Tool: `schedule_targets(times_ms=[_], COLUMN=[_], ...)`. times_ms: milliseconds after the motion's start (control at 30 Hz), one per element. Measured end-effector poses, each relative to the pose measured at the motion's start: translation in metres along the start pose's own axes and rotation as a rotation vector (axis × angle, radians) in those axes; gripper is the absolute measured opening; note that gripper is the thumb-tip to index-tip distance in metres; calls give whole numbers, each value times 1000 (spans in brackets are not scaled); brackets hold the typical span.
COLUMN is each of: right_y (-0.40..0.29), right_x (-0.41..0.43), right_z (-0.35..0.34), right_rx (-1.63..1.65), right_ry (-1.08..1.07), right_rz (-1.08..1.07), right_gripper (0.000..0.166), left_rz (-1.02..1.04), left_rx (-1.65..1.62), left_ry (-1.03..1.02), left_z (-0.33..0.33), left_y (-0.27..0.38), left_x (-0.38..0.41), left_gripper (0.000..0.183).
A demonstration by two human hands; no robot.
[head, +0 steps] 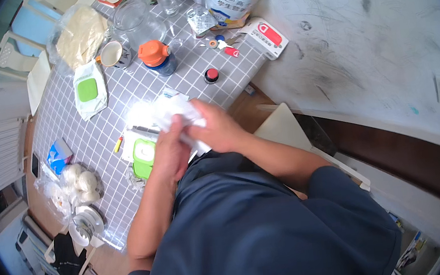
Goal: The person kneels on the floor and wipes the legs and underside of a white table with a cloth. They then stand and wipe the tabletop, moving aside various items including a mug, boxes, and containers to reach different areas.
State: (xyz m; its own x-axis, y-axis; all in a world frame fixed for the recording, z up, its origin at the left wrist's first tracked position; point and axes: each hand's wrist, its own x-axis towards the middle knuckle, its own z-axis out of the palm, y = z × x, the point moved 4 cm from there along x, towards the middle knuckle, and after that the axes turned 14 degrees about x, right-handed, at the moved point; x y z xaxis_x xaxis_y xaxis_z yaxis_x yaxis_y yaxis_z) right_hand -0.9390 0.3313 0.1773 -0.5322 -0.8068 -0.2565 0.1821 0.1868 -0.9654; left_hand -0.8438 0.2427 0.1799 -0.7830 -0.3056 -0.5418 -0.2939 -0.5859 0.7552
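Note:
Both hands meet at the near edge of a table with a grey checked cover (116,96). My left hand (171,149) and my right hand (216,125) grip a crumpled white tissue or wipe (177,109) between them, its edges blurred. Beside my left hand lies a white wipes pack with its green lid flipped open (143,152). A yellow and red marker or lighter (118,144) is to the left of that pack. Beyond the hands, a small dark bottle with a red cap (211,75) stands on the cover. Part of a small packet (173,93) shows behind the tissue.
Farther back stand an orange-lidded bottle (156,56), a mug (114,55), a glass pitcher (136,22) and keys (225,44). Another wipes pack (92,105) lies left. Bagged white buns or balls (81,181) sit near the left edge. A white chair (284,127) is at right.

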Motion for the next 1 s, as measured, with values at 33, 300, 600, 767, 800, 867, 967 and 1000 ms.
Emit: schedule_targets(times_ms=[33, 300, 600, 767, 800, 867, 967, 1000], right_y=[1, 84, 20, -48, -53, -56, -50, -49], right_x=[-1, -16, 46, 85, 93, 113, 138, 141], right_z=[-11, -156, -265, -264, -265, -269, -277, -276], right_rx=[68, 513, 60, -284, -343, -461, -633, -631], right_ry=[79, 364, 521, 583, 537, 457, 388, 410], right_rz=[-39, 62, 57, -221, -206, -185, -186, -181], right_gripper=[36, 57, 42, 46, 43, 39, 35, 32], left_rz=[-77, 205, 443, 419, 403, 355, 303, 313], left_rx=[-20, 733, 835, 892, 885, 885, 913, 920], left_ry=[-103, 323, 687, 777, 772, 777, 805, 820], left_z=[6, -17, -44, -45, -44, -41, -33, -35], left_y=[-5, 33, 33, 32, 34, 35, 45, 45], left_x=[7, 72, 163, 171, 172, 173, 170, 167], left_gripper=[61, 87, 107, 89, 87, 81, 73, 72])
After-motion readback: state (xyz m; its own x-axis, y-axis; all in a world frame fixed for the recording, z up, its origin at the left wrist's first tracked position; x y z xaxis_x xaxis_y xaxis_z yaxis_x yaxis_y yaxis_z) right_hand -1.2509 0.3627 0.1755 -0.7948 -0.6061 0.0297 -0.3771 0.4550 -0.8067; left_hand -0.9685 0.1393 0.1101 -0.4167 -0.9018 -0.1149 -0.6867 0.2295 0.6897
